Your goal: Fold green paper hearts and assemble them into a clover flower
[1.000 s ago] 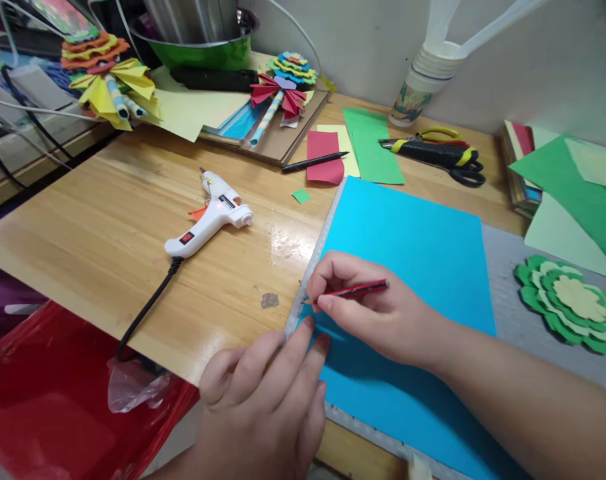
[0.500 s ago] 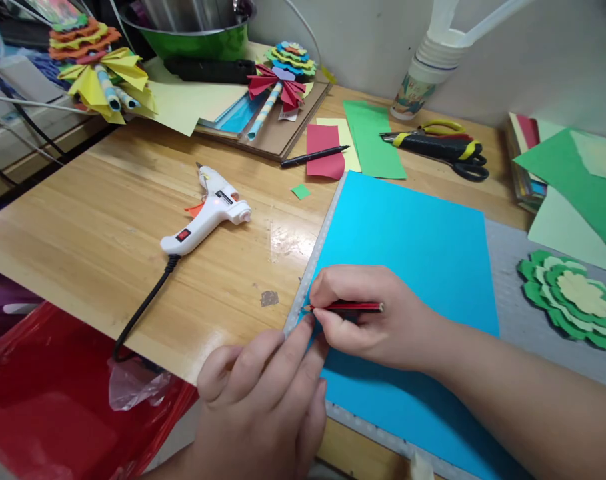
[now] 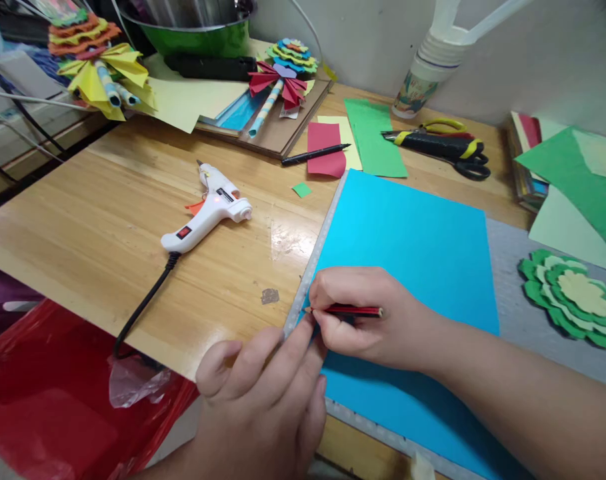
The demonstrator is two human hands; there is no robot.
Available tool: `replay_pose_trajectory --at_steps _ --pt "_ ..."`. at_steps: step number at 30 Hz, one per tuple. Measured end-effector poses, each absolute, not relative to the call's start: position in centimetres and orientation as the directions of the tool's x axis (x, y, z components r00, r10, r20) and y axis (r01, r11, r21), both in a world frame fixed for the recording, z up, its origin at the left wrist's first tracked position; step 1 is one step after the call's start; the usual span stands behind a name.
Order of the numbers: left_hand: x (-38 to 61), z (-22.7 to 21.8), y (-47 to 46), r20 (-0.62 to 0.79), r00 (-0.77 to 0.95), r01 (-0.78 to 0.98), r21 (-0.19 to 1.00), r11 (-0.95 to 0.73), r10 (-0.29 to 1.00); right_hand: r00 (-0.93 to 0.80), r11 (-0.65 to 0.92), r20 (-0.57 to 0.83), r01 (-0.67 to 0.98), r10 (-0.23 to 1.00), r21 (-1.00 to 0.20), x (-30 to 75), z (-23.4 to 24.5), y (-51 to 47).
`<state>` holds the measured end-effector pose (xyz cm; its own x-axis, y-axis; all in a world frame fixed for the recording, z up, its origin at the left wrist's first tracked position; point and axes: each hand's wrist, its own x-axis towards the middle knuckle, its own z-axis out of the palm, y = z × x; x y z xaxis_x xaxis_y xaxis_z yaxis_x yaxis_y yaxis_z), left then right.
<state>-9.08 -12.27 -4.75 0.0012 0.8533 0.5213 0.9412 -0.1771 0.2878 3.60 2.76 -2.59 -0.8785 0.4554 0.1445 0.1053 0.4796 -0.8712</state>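
A blue sheet of paper (image 3: 413,233) lies on a grey cutting mat (image 3: 513,300) with a pale, marked border. My right hand (image 3: 373,320) pinches a red and black pencil (image 3: 355,311), its tip touching the sheet's left edge. Flat across that same edge, just below the pencil tip, rests my left hand (image 3: 267,400) with its fingers stretched out. It holds nothing, and its index fingertip is close to the pencil tip. To the right, a layered green paper flower (image 3: 573,297) lies on the mat.
A white glue gun (image 3: 207,210) lies left of the sheet, its cord running over the table edge beside a red plastic bag (image 3: 57,400). Behind are a black pen (image 3: 315,155), pliers and scissors (image 3: 443,147), a paper cup (image 3: 417,80) and paper-flower crafts (image 3: 277,83).
The view has shifted very slightly. Both hands stay in nearly the same place, with the pencil tip still at the blue sheet's left edge.
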Motion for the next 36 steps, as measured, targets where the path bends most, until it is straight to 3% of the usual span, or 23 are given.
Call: replay_pose_trajectory --at_steps 17,20,24,31,36 --pt "-9.2 -4.2 -12.2 0.498 0.034 0.943 0.272 -0.193 0.866 -0.883 0.479 0.164 0.077 0.440 -0.874 3.7 -2.7 2.8" --pt "-9.2 -3.8 -12.0 0.481 0.038 0.947 0.263 -0.186 0.876 -0.813 0.343 0.130 0.090 0.568 -0.935 3.6 -2.6 3.1" --pt "-9.0 -3.3 -11.7 0.438 0.043 0.949 0.264 -0.174 0.898 -0.640 0.009 0.015 -0.012 0.768 -1.000 3.4 -2.5 3.9" --pt "-8.9 -3.2 -11.5 0.380 0.035 0.934 0.315 -0.165 0.924 -0.561 -0.416 -0.295 -0.097 0.773 -0.904 6.2 -1.7 1.5" --pt "-8.6 -3.2 -11.3 0.330 0.038 0.952 0.276 -0.135 0.943 -0.479 -0.402 -0.394 0.090 0.785 -0.911 9.6 -1.3 -4.3"
